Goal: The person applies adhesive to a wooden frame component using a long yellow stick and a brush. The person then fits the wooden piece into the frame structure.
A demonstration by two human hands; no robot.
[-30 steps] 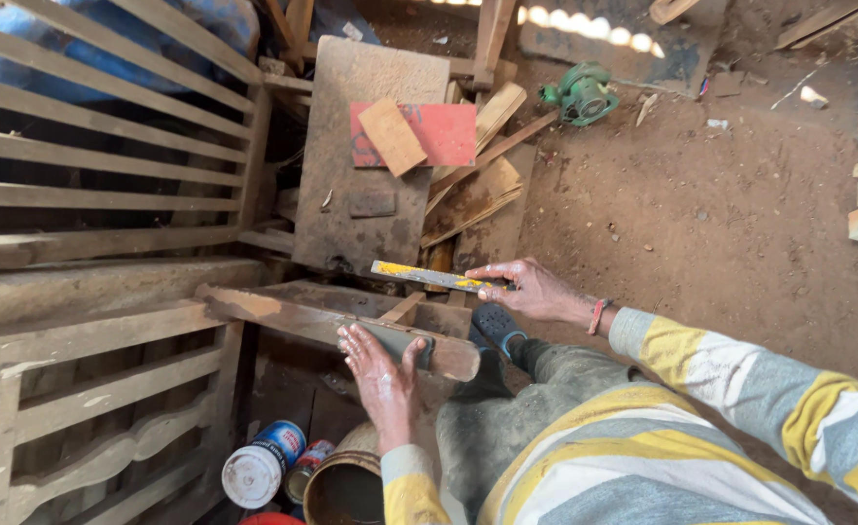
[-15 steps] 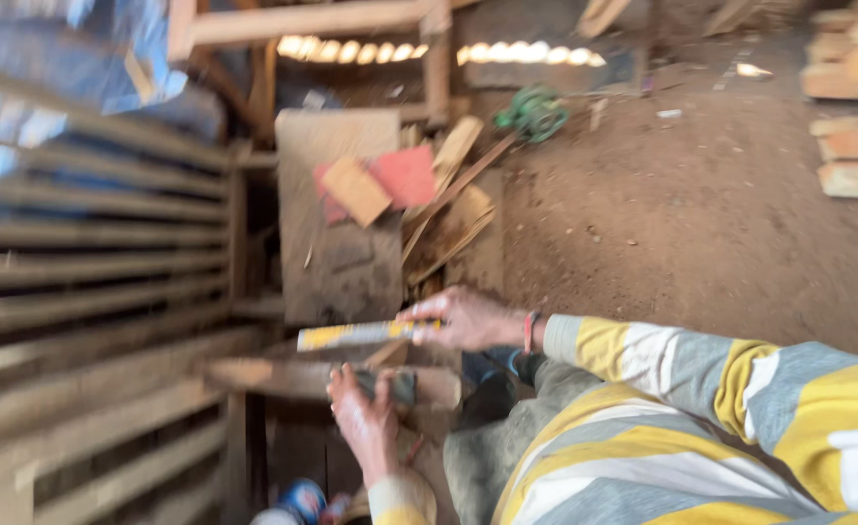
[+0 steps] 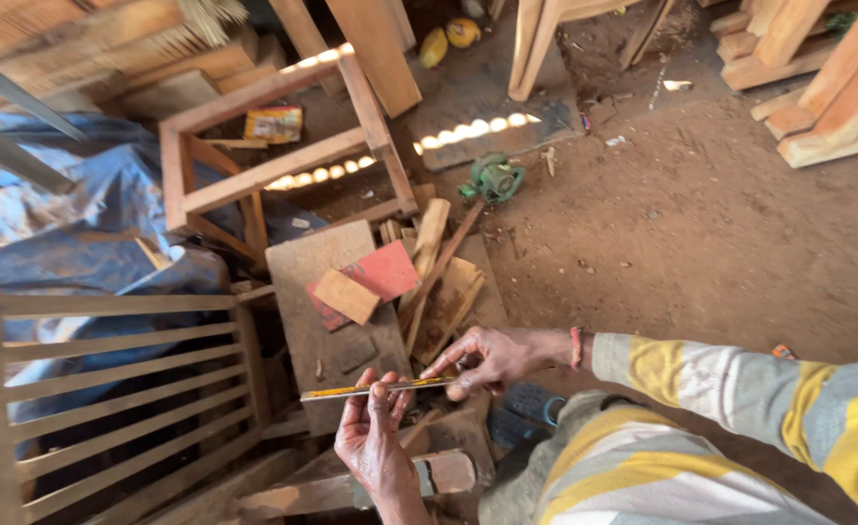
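1. I take the yellow folding rule (image 3: 375, 391) as my landmark; it lies nearly level across the lower middle of the head view, pinched at both ends.
2. Far left of the rule stands a slatted wooden frame (image 3: 118, 389), its rails running toward the rule. Its end post closes that side, so I see little free room there.
3. Up and left of the rule, a blue tarp (image 3: 89, 233) drapes behind the slats, and an open wooden frame (image 3: 254, 170) stands above it.
4. My left hand (image 3: 375, 442) comes up from below the rule. Its fingers curl shut over the rule's middle and left part, thumb underneath; I judge this steadies it flat.
5. Directly behind the rule lies a flat brown board (image 3: 327, 321) carrying a red panel (image 3: 375, 277) and a small tan block (image 3: 344, 296). Loose offcuts (image 3: 444, 292) lean just right of these.
6. Below the rule, a wooden piece (image 3: 351, 486) lies under the left wrist.
7. My right hand (image 3: 487, 360) pinches the rule's right end between thumb and fingertips, closed on it, a red band at the wrist.
8. Right of the rule, the dirt floor (image 3: 721, 253) is open, the widest room for moving. A green tool (image 3: 492, 178) sits up and right, stacked timber (image 3: 818, 87) well beyond.
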